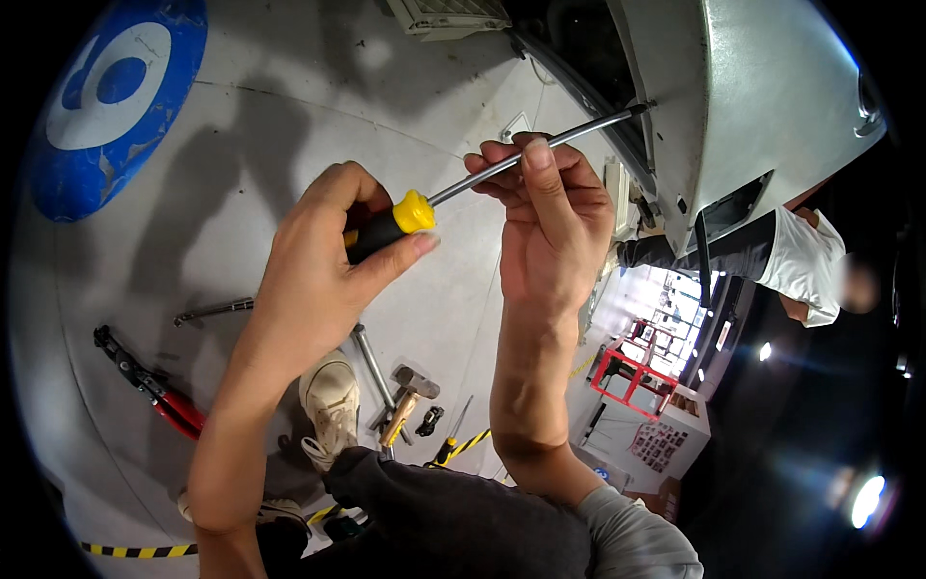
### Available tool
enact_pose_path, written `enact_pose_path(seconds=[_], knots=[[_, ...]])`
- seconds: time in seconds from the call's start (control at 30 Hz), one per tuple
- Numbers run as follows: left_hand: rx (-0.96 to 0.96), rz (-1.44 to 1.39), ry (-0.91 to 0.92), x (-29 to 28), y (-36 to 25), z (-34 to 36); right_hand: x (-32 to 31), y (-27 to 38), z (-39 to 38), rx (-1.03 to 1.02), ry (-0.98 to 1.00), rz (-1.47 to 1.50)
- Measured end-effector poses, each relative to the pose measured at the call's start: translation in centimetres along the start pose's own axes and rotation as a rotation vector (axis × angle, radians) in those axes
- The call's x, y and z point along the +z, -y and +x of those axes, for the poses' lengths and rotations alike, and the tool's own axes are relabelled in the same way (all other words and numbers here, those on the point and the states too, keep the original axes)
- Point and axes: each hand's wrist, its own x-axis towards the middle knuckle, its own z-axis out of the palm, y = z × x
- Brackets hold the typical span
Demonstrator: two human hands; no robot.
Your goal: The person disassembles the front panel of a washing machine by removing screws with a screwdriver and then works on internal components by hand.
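Place: workshop, looks like vehicle repair
Bodywork [772, 96]: pale, car-like, upper right
Floor [424, 106]: grey, hard, tools lying on it
Floor tools: hammer [417, 380], red-handled cutters [180, 412], metal bar [373, 366]
Held tool: screwdriver [378, 236]
Tape [140, 552]: black-yellow hazard stripes
Floor disc [101, 183]: big, blue-white, scuffed

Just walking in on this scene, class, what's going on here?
A person holds a screwdriver in both bare hands: the left hand grips the handle, and the right hand holds the shaft. The tip is at the edge of a pale panel; whether it touches is hard to tell. A hammer and a red-handled tool lie on the floor.
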Motion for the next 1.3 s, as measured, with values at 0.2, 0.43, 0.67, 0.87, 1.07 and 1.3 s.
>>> enact_pose_path(seconds=[0.2, 0.43, 0.67, 0.87, 1.07, 1.3], knots=[[-0.374, -0.749, 0.376, 0.1, 1.6, 1.5, -1.9, -0.7, 0.7, -0.057, 0.082, -0.052], [-0.2, -0.604, 0.333, 1.4, 2.3, 1.4, -1.8, 1.2, 1.6, -0.007, 0.086, 0.059], [-0.098, -0.309, 0.189, 1.0, 0.9, 0.5, -1.8, 0.1, 2.1, -0.087, -0.017, 0.043], [-0.296, -0.508, 0.294, 0.9, 0.0, 0.8, -1.3, 1.4, 2.5, -0.029, 0.106, 0.104], [-0.123, -0.162, 0.278, 0.7, 0.4, 1.3, -2.0, 1.2, 2.9, -0.049, 0.045, -0.143], [-0.105, -0.1, 0.167, 1.7, 0.4, 1.5, -0.9, 2.5, 3.2, -0.036, 0.069, -0.008]])
